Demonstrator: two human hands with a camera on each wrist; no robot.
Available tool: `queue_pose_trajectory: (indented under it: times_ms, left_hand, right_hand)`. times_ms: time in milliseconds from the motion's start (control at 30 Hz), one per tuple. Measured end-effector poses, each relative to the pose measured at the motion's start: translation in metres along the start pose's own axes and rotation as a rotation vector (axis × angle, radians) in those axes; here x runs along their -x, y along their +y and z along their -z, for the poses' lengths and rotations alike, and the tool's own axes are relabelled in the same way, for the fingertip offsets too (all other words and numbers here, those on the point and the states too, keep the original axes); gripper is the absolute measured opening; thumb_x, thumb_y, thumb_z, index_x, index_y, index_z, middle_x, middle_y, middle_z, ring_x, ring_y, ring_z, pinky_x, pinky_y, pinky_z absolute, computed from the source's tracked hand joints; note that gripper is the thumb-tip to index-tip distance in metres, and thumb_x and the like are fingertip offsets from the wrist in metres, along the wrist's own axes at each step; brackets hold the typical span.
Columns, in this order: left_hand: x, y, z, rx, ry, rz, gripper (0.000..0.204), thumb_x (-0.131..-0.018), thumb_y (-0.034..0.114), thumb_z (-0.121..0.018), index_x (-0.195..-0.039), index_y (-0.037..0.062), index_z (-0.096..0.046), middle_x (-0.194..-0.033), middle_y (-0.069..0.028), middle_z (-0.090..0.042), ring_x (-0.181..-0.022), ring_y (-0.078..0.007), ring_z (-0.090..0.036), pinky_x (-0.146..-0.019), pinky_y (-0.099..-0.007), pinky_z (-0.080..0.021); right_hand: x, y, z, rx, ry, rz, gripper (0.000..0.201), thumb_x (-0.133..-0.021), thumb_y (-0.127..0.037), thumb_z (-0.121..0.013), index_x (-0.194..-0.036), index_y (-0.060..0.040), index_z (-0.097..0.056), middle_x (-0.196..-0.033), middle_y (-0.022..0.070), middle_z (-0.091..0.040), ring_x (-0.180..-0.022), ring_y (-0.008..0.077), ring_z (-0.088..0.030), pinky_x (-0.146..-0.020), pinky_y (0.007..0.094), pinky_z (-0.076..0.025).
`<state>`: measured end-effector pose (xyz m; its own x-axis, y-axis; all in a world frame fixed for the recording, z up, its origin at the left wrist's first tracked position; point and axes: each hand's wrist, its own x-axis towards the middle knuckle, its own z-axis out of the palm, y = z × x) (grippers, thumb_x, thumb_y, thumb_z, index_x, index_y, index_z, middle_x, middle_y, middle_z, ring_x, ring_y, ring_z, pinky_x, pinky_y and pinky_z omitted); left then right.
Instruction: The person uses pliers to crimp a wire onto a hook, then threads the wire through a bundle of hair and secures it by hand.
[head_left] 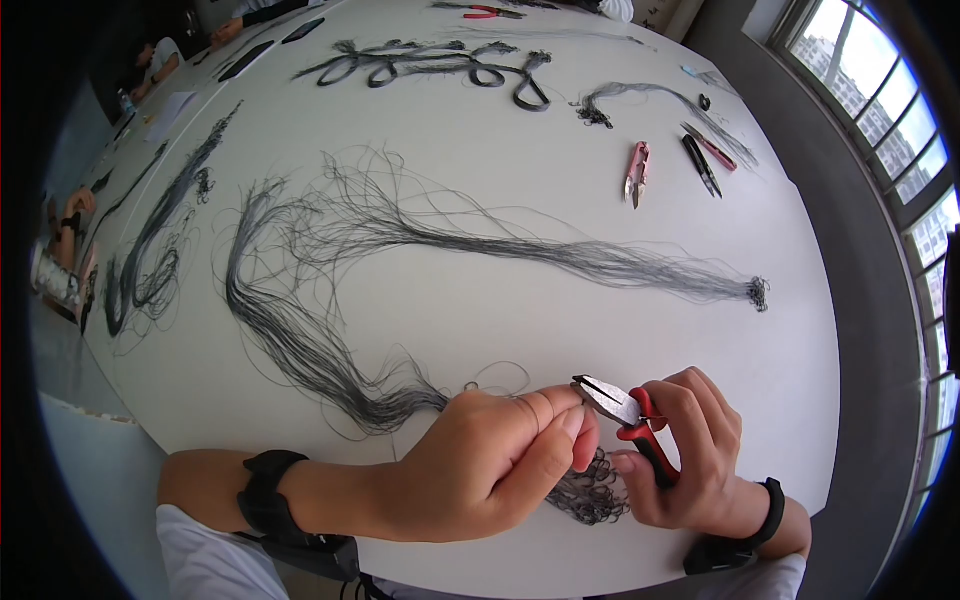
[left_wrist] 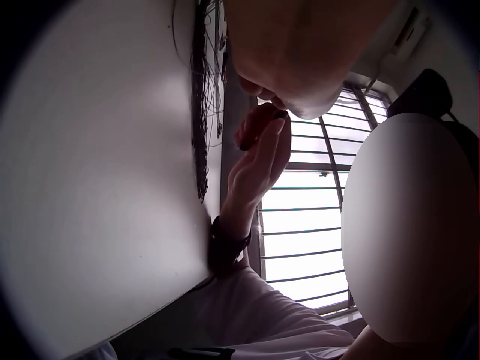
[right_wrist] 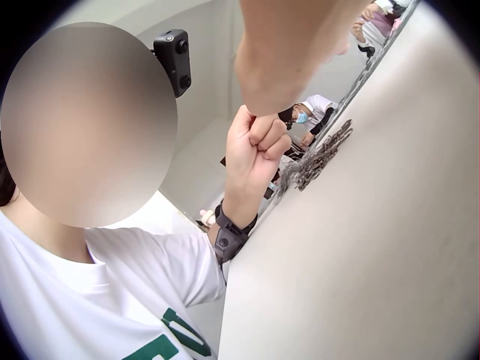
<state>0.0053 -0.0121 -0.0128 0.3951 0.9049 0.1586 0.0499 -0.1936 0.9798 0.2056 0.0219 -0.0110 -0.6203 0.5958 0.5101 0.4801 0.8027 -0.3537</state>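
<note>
Combination pliers [head_left: 612, 402] with red and black handles are gripped in my right hand [head_left: 690, 450], jaws tilted up-left beside the left fingertips. My left hand [head_left: 500, 455] is curled, thumb against forefinger, pinching a thin dark wire; a fine strand crosses its forefinger. How much wire lies inside the fingers is hidden. Under both hands lies the looped end [head_left: 592, 492] of a dark wire bundle [head_left: 320, 365], which sweeps out to the left. In the right wrist view the left hand [right_wrist: 259, 146] shows as a fist; the right hand [left_wrist: 259, 169] appears in the left wrist view.
Another wire bundle [head_left: 560, 255] stretches across the white table [head_left: 480, 330] to a looped end. Pink snips [head_left: 637, 175] and black snips [head_left: 702, 165] lie at the right. Coiled bundles [head_left: 430, 65] lie at the back, more wires [head_left: 165, 210] at left. Other people sit around.
</note>
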Motion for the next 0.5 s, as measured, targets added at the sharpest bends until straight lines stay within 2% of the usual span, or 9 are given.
queue_pose_trajectory:
  times_ms: [333, 400, 433, 500]
  left_hand:
    - [0.0001, -0.0032, -0.0026, -0.036, 0.009, -0.053, 0.020, -0.092, 0.004, -0.035, -0.092, -0.0061, -0.053, -0.067, -0.0028, -0.055, -0.046, -0.0038, -0.042, -0.042, -0.0199, -0.036]
    - [-0.0007, -0.0018, -0.0070, -0.022, 0.107, -0.076, 0.022, -0.092, 0.005, -0.035, -0.087, -0.0055, -0.053, -0.060, -0.0018, -0.051, -0.045, -0.0032, -0.040, -0.041, -0.0198, -0.034]
    - [-0.0010, -0.0005, -0.0056, -0.022, 0.107, -0.075, 0.022, -0.092, 0.005, -0.035, -0.087, -0.0055, -0.053, -0.060, -0.0018, -0.051, -0.045, -0.0032, -0.040, -0.041, -0.0198, -0.034]
    - [-0.0017, 0.0014, -0.0017, -0.013, 0.040, -0.017, 0.025, -0.093, 0.007, -0.034, -0.080, -0.0041, -0.052, -0.052, 0.0002, -0.043, -0.043, -0.0025, -0.037, -0.041, -0.0196, -0.030]
  right_hand:
    - [-0.0007, -0.0019, 0.0022, -0.054, -0.035, -0.041, 0.025, -0.065, -0.008, -0.067, -0.084, 0.0024, -0.054, -0.063, 0.0080, -0.047, -0.049, 0.0216, -0.044, -0.041, 0.0298, -0.035]
    - [-0.0006, -0.0019, 0.0037, -0.226, -0.105, -0.129, 0.021, -0.069, -0.006, -0.064, -0.085, 0.0038, -0.054, -0.064, 0.0087, -0.048, -0.049, 0.0200, -0.045, -0.043, 0.0286, -0.036]
    - [-0.0008, -0.0024, 0.0042, -0.226, -0.106, -0.130, 0.021, -0.069, -0.006, -0.064, -0.085, 0.0038, -0.054, -0.064, 0.0087, -0.048, -0.049, 0.0200, -0.045, -0.043, 0.0286, -0.036]
    - [-0.0016, -0.0037, 0.0051, -0.502, -0.158, -0.286, 0.017, -0.074, -0.005, -0.060, -0.086, 0.0048, -0.054, -0.065, 0.0094, -0.050, -0.049, 0.0176, -0.045, -0.045, 0.0271, -0.037]
